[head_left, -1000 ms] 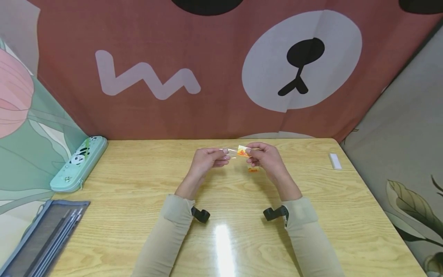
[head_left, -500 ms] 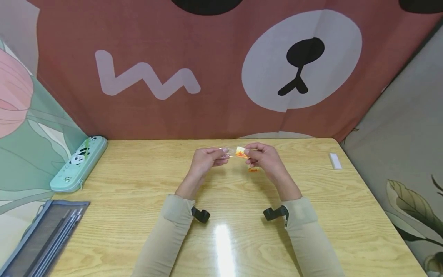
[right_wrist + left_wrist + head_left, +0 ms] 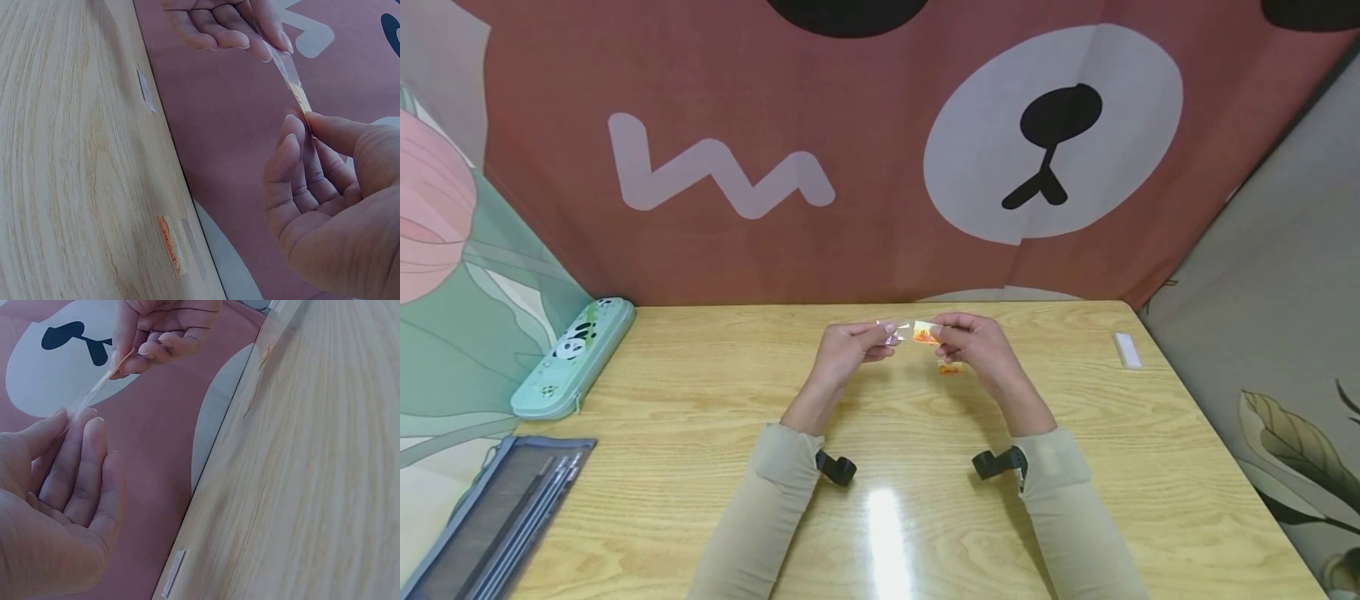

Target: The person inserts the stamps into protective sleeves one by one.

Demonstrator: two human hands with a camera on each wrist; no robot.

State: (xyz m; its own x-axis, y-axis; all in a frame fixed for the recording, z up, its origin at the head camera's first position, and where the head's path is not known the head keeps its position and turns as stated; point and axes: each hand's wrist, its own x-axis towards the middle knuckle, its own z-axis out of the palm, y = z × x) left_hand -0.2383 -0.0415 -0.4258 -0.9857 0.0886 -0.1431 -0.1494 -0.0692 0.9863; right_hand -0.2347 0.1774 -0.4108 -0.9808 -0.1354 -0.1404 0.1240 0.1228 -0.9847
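Both hands hold a small clear plastic wrapper (image 3: 286, 70) with an orange-and-white printed end (image 3: 924, 332), raised above the far part of the wooden table. My left hand (image 3: 848, 343) pinches the clear end between thumb and fingers. The right hand (image 3: 976, 340) pinches the printed end, its thumb pressing on top. In the left wrist view the film (image 3: 94, 390) stretches in a thin strip from one hand to the other. On the tabletop under my right hand lies another orange-printed piece (image 3: 169, 247), partly hidden by the fingers in the head view.
A white block (image 3: 1127, 351) lies at the far right. Along the left stand a mint pencil case (image 3: 574, 358) with pandas and a mesh pouch (image 3: 512, 508) holding several pencil-like sticks. A pale strip (image 3: 145, 87) lies near the table's far edge. Behind hangs a printed cloth (image 3: 700, 250).
Both hands stay almost in place, still pinching the wrapper. Its printed end has shifted and tilted slightly, and the clear film between the fingers has changed shape.
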